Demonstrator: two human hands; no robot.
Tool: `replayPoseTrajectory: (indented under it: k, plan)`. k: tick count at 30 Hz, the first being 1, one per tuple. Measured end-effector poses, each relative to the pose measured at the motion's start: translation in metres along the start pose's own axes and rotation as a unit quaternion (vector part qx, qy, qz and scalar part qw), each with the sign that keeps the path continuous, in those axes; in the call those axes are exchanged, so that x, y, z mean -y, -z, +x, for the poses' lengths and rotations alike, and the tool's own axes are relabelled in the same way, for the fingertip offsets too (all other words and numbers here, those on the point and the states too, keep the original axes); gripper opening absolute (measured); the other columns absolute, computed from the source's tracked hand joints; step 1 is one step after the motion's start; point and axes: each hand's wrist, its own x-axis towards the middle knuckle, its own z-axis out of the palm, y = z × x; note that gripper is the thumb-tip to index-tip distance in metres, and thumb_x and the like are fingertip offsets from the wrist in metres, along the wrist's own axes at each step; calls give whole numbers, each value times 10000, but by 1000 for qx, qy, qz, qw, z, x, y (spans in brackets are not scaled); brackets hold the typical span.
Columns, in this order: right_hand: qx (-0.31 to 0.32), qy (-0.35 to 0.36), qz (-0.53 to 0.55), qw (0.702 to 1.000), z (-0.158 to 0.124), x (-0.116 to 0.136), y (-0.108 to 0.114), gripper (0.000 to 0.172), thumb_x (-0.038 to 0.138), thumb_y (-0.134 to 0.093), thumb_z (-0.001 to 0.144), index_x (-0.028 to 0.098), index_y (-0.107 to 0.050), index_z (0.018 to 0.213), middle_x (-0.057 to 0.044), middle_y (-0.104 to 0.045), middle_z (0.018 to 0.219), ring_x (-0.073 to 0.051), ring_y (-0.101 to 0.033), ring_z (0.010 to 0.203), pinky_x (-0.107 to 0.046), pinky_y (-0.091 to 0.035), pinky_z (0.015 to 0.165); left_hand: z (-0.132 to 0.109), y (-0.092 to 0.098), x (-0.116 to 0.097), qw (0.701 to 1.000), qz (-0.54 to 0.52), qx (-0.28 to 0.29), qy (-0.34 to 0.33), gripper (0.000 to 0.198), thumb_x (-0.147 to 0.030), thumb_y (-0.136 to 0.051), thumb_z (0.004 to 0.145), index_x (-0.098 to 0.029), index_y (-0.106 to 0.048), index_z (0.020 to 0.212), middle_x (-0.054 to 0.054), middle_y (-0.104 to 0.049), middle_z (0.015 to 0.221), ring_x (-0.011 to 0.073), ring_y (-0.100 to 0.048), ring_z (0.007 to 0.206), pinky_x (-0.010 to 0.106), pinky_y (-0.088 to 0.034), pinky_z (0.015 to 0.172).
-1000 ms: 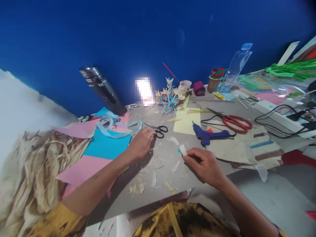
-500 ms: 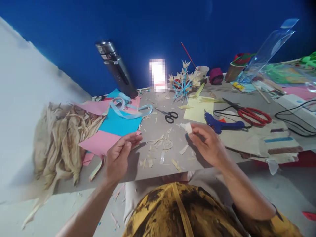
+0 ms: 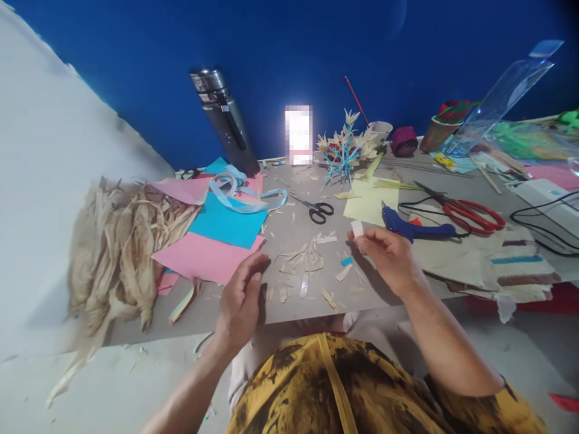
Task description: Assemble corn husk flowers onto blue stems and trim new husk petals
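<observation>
My right hand [image 3: 386, 259] pinches a small cream strip [image 3: 357, 228] between thumb and fingertips, above the table right of the middle. My left hand [image 3: 242, 295] rests near the front edge beside pink paper [image 3: 203, 256], its fingers stretched out and nothing visible in it. Between my hands lie thin husk shreds [image 3: 303, 259], pale scraps and a small blue scrap [image 3: 346, 261]. Black-handled scissors [image 3: 319, 211] lie farther back. A blue glue gun [image 3: 416, 228] is just beyond my right hand. Blue paper [image 3: 230, 220] lies behind the pink sheet.
Dried husks [image 3: 117, 265] hang over the left edge. A flask [image 3: 230, 129] stands against the wall, a bright pixelated patch [image 3: 298, 135] right of it. Flowers on blue stems [image 3: 346, 154], a white cup [image 3: 380, 131], red-handled scissors [image 3: 474, 217] and a cable [image 3: 538, 229] are at right.
The view has shifted a little, so the table appears farther right. My left hand has moved slightly right. A pale strip and the blue scrap now show clearly left of my right hand.
</observation>
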Motion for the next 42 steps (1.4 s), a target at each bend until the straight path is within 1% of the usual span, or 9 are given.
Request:
replayPoseTrajectory:
  k: [7, 10, 13, 18, 21, 23, 27, 33, 42]
  plan:
    - [32, 25, -25, 999, -21, 10, -25, 282, 431, -598, 866, 180, -687, 773, -103, -698, 1180, -216, -664, 918, -288, -512, 728, -4, -29, -14, 992, 41, 113, -50, 495, -409, -482, 945, -216, -487, 1401, 134, -583, 1400, 280, -545, 1292, 469, -421, 1089]
    - [94, 12, 40, 995, -24, 17, -28, 318, 460, -575, 885, 169, -693, 830, -79, -732, 942, -182, -647, 758, -257, -489, 630, 0, -30, -15, 993, -51, 106, -8, 414, -373, -455, 963, -233, -523, 1346, 102, -639, 1330, 243, -610, 1220, 395, -471, 1043]
    - [35, 5, 25, 999, -9, 18, -27, 303, 451, -573, 867, 173, -680, 811, -53, -715, 819, -173, -620, 687, -260, -469, 607, 13, -27, -13, 995, -48, 90, 2, 413, -375, -473, 949, -233, -532, 1333, 97, -615, 1365, 249, -585, 1255, 407, -449, 1070]
    - [44, 63, -78, 994, 1, 19, -43, 189, 319, -560, 849, 200, -630, 720, -69, -712, 1135, -214, -655, 939, -306, -481, 788, 28, -36, -19, 978, 81, 170, -87, 531, -350, -479, 936, -198, -435, 1443, 145, -491, 1492, 282, -459, 1373, 496, -348, 1146]
    - [110, 58, -39, 991, -11, 19, -43, 203, 323, -557, 880, 193, -666, 768, -47, -742, 955, -187, -667, 798, -273, -487, 697, 29, -43, -20, 959, 127, 203, -153, 544, -289, -440, 943, -174, -394, 1472, 167, -482, 1491, 274, -437, 1385, 503, -316, 1165]
    - [67, 14, 13, 998, -18, 17, -31, 246, 382, -566, 896, 183, -701, 844, -40, -737, 811, -187, -671, 719, -264, -496, 635, 29, -45, -19, 950, 149, 205, -179, 522, -278, -407, 959, -183, -399, 1472, 165, -460, 1509, 268, -408, 1408, 503, -299, 1175]
    - [-58, -7, 67, 996, -21, 6, 1, 261, 433, -654, 858, 183, -721, 894, -81, -772, 925, -222, -715, 860, -295, -545, 759, 28, -54, -21, 934, 198, 209, -212, 578, -411, -470, 953, -165, -405, 1472, 202, -375, 1557, 321, -289, 1471, 560, -247, 1184]
    - [-109, -2, 46, 993, -27, -7, 16, 285, 463, -681, 841, 179, -703, 834, -87, -775, 861, -224, -726, 791, -308, -564, 745, 4, -95, -39, 885, 208, 282, -306, 857, -672, -590, 801, -167, -413, 1470, 246, -342, 1561, 397, -239, 1478, 610, -236, 1180]
    - [-81, 66, -79, 991, -36, -18, 16, 260, 430, -595, 922, 197, -694, 861, -47, -750, 841, -192, -685, 749, -263, -493, 665, -23, -75, -42, 852, 141, 330, -381, 346, -172, -510, 916, -174, -603, 1250, 113, -604, 1387, 212, -430, 1404, 392, -365, 1167]
